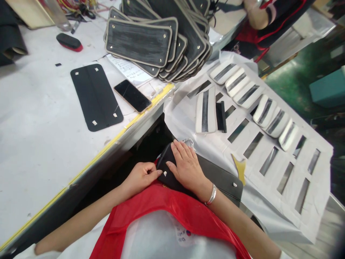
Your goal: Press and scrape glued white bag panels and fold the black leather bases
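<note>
A black leather panel with small silver prongs lies across my lap, bent over at its near end. My right hand rests flat on that bent end with fingers stretched out, pressing it down. My left hand is curled, its fingertips pinching at a small silver prong on the panel's edge. A silver bracelet sits on my right wrist.
A flat black panel and a phone lie on the white table at left. A pile of stitched black panels stands behind them. A white slotted rack with white-and-black pieces stands at right. Another person sits at the top.
</note>
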Demonstrator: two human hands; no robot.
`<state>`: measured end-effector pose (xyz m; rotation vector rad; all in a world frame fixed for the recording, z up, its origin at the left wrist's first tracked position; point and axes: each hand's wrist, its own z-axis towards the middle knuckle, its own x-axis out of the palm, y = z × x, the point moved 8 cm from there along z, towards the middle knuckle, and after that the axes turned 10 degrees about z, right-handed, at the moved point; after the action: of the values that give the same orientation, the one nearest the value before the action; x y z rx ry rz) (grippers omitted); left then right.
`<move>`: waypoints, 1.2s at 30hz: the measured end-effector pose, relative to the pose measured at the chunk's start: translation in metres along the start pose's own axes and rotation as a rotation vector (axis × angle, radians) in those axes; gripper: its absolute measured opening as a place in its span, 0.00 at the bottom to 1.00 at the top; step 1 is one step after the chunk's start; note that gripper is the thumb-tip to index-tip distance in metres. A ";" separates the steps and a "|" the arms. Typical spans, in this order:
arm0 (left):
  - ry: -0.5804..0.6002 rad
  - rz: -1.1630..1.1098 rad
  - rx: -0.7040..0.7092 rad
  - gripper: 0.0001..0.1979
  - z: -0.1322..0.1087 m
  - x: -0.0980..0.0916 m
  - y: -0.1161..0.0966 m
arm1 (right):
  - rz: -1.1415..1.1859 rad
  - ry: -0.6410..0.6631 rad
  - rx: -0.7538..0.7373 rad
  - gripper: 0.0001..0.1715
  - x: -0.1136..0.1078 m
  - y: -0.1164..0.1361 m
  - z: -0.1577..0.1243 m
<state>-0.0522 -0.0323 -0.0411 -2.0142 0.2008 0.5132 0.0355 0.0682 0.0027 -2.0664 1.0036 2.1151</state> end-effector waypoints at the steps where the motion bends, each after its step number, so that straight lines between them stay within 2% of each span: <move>1: -0.011 -0.008 -0.002 0.19 0.000 0.000 0.001 | -0.002 -0.005 0.000 0.33 0.000 0.001 0.000; 7: -0.061 -0.016 0.029 0.19 -0.005 0.002 0.004 | 0.040 -0.054 0.039 0.28 -0.007 0.001 0.004; 10: -0.092 0.039 0.056 0.19 -0.008 0.002 0.004 | 0.117 -0.045 0.047 0.29 -0.013 -0.003 0.011; 14: -0.115 0.085 0.029 0.19 -0.009 0.001 0.007 | 0.193 0.016 0.071 0.33 -0.013 -0.013 0.022; 20: -0.060 -0.036 -0.057 0.20 -0.006 0.006 0.014 | 0.290 0.153 0.096 0.39 -0.005 -0.026 0.034; 27: -0.055 -0.088 -0.060 0.19 -0.005 0.011 0.012 | 0.405 0.290 0.119 0.26 -0.006 -0.038 0.040; 33: -0.079 0.016 -0.004 0.18 0.001 0.009 0.009 | 0.350 0.231 0.105 0.20 -0.006 -0.036 0.044; 36: -0.037 0.107 0.028 0.17 0.002 0.006 0.006 | 0.342 0.226 0.128 0.18 -0.005 -0.034 0.045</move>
<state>-0.0492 -0.0327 -0.0499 -1.9726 0.2925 0.6110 0.0112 0.1179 -0.0109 -2.2414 1.5793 1.9095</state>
